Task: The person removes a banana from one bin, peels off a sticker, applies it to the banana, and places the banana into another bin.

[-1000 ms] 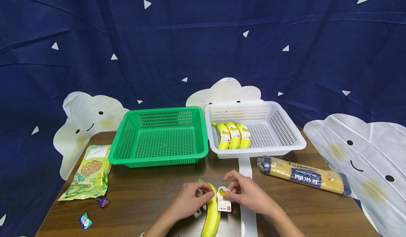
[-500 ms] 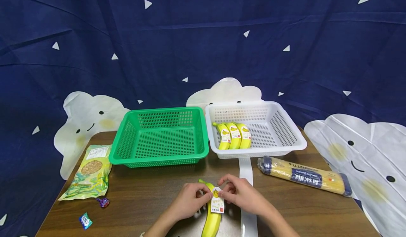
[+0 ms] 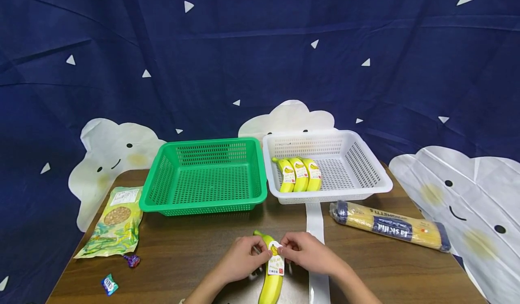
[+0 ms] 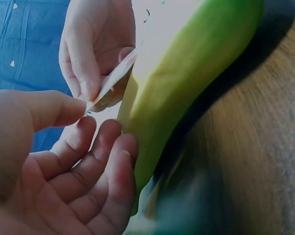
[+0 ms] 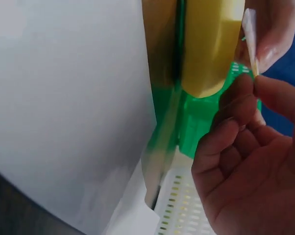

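Note:
A yellow banana with a green stem end lies on the table at the front middle. Over its upper part is a white banana-print sticker. My left hand pinches the sticker's left edge between thumb and forefinger. At the opposite edge, my right hand pinches it the same way. In the left wrist view the sticker stands edge-on, its gripped edge raised off the banana. The right wrist view shows the sticker held at thumb and forefinger, beside the banana.
A green basket stands behind the hands. Right of it, a white basket holds three stickered bananas. A spaghetti pack lies right, a white strip runs forward, and a snack bag, lollipop and small packet lie left.
My right hand has moved left, bringing the sticker from beside the banana to over it. The sticker's left edge has come into my left hand's fingers, which have stayed nearly in place.

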### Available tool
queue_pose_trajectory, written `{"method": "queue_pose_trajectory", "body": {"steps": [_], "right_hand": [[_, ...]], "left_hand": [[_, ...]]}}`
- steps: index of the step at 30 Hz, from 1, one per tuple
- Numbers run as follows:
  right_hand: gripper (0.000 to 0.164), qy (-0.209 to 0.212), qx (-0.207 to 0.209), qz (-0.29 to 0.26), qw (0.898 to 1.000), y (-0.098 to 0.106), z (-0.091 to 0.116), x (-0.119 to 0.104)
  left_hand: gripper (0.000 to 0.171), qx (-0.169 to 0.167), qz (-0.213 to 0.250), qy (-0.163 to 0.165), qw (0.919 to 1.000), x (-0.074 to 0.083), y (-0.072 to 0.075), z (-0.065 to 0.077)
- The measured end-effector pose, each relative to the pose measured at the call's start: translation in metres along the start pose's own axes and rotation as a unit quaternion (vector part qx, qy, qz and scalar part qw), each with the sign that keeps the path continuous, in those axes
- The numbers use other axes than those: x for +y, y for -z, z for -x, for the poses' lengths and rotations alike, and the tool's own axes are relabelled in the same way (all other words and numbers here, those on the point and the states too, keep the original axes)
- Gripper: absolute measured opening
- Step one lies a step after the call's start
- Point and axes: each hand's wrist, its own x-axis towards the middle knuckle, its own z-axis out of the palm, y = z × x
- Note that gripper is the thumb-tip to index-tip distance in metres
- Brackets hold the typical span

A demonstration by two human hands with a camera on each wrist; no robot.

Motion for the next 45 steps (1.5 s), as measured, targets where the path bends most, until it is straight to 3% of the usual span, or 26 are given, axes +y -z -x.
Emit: {"method": "queue_pose_trajectory", "body": {"steps": [6, 17, 25, 32, 37, 45], "right_hand": [[0.022, -0.015, 0.004, 0.026, 1.000, -0.004, -0.002, 0.000], [0.026, -0.032, 0.035, 0.155, 0.987, -0.012, -0.001, -0.003], [0.025, -0.036, 0.046, 0.178, 0.982, -0.012, 0.000, -0.006], [0.013, -0.009, 0.034, 0.174, 0.984, -0.012, -0.001, -0.005], [0.012, 0.004, 0.018, 0.162, 0.987, -0.010, -0.002, 0.000], [0.016, 0.058, -0.058, 0.090, 0.993, 0.000, -0.003, 0.007]], "left_hand": [[0.016, -0.002, -0.040, 0.007, 0.9992, 0.002, 0.001, 0.001], [0.015, 0.009, -0.085, 0.012, 0.9963, 0.000, -0.003, 0.001], [0.015, 0.006, -0.096, -0.030, 0.9949, -0.002, -0.002, -0.001], [0.029, -0.001, -0.119, -0.048, 0.9918, -0.001, -0.002, 0.001], [0.039, -0.028, -0.114, -0.048, 0.9920, -0.001, 0.001, 0.004], [0.050, -0.063, -0.077, -0.035, 0.9944, -0.004, 0.006, 0.001]]}}
